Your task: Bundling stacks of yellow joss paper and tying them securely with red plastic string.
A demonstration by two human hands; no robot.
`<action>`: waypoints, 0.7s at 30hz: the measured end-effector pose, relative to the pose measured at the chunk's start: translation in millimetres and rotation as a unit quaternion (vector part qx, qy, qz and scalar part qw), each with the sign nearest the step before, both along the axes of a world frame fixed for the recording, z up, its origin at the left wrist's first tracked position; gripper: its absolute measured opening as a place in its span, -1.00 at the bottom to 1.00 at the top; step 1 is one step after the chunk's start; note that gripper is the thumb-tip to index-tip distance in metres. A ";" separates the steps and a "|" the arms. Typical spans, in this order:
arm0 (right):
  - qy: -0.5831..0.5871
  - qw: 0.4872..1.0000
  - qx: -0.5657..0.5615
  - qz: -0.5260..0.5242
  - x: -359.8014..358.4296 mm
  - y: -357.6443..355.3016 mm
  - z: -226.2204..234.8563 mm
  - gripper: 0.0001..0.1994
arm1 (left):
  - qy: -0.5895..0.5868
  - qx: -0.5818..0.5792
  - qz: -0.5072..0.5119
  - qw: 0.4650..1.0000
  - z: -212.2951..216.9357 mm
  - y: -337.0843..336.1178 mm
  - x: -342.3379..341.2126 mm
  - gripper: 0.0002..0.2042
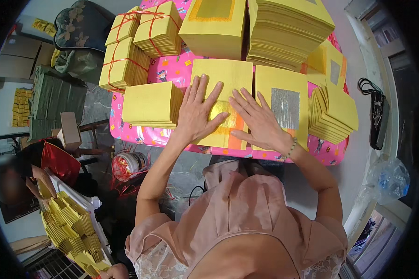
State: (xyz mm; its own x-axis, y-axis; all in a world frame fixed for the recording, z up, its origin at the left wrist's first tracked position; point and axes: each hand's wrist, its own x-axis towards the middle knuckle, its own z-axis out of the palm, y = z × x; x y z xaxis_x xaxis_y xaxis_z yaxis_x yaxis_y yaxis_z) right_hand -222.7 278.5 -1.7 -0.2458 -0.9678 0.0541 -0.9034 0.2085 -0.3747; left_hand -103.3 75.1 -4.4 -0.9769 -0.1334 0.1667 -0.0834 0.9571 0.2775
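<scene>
My left hand (200, 111) lies flat on a yellow paper sheet (233, 69) with a shiny gold patch and an orange band, its fingers spread. My right hand (264, 122) rests palm down with fingers apart, across the right part of that sheet and the edge of another yellow sheet (297, 86) bearing a silver foil patch. Neither hand grips anything. To the left sits a stack of folded yellow paper (149, 103). On the right is a fanned bundle of folded yellow paper (331, 111).
Tall yellow paper stacks (288, 35) stand at the table's far side. Red-tied yellow bundles (125, 60) sit far left on the pink tablecloth (167, 69). A white bucket (130, 165) stands on the floor. Lower left, another person's hand (42, 181) is at a tray of folded yellow papers (70, 223).
</scene>
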 end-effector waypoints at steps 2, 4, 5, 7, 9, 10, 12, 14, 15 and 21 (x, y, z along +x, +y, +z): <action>0.003 1.000 -0.002 0.001 0.0 0.0 -0.4 -0.14 | -0.002 0.003 0.002 1.000 -0.2 -0.5 0.6 -0.27; 0.007 1.000 -0.005 0.000 0.3 0.1 -0.8 -0.15 | 0.003 0.018 -0.001 1.000 0.3 -1.8 2.2 -0.27; 0.011 1.000 -0.009 0.002 0.3 0.2 -0.9 -0.15 | 0.001 0.017 0.004 1.000 0.9 -3.2 3.2 -0.27; 0.006 1.000 0.000 0.001 -0.2 1.0 -1.1 -0.16 | 0.001 0.058 0.005 0.998 1.4 -6.6 4.8 -0.27; 0.012 1.000 -0.004 0.003 -1.5 0.7 -1.1 -0.16 | -0.001 0.032 0.011 0.999 0.5 -7.3 5.0 -0.27; 0.008 1.000 -0.001 0.005 -0.8 1.2 -1.0 -0.16 | -0.009 0.009 0.017 1.000 -0.4 -6.3 7.0 -0.27; 0.017 1.000 -0.006 0.005 0.1 1.1 -0.3 -0.18 | -0.004 0.005 0.018 1.000 -2.3 -5.7 7.9 -0.27; 0.028 1.000 -0.011 0.006 0.8 -0.8 0.8 -0.21 | 0.002 -0.001 0.021 1.000 -4.3 -6.3 7.8 -0.28; 0.045 0.998 -0.032 -0.007 0.7 -2.9 1.2 -0.28 | 0.008 0.003 0.019 1.000 -5.3 -6.8 7.3 -0.28; 0.053 0.992 -0.109 -0.046 -14.1 -20.5 -0.4 -0.57 | 0.041 0.042 0.028 0.998 -4.8 -8.8 7.0 -0.34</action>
State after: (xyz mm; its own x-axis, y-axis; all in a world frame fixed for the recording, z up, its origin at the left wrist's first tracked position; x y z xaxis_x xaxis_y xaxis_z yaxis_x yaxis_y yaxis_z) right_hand -236.7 258.0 -2.1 -0.3151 -0.9039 0.2892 -0.9209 0.2175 -0.3236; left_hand -96.2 66.2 -9.2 -0.9512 -0.2044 0.2310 -0.1104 0.9249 0.3638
